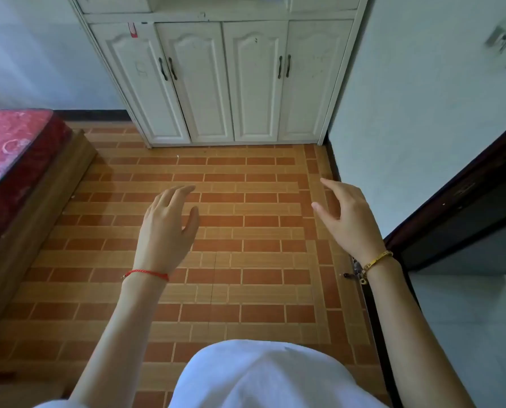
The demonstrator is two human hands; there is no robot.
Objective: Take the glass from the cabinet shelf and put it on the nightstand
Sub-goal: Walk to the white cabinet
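Two hands (169, 228), four cabinet doors (225, 81), one bed (13, 160).

Looking down at two bare hands hovering over a brick-patterned tile floor (246, 219). Left hand (165, 231), red string bracelet (147, 273) circling the wrist, fingers loosely spread and holding nothing. Right hand (347, 216), yellow bracelet (375, 260) circling the wrist, likewise spread and holding nothing. Standing ahead, a white cabinet (225, 81), its four lower doors closed. Showing at far left, a red mattress (7, 148).
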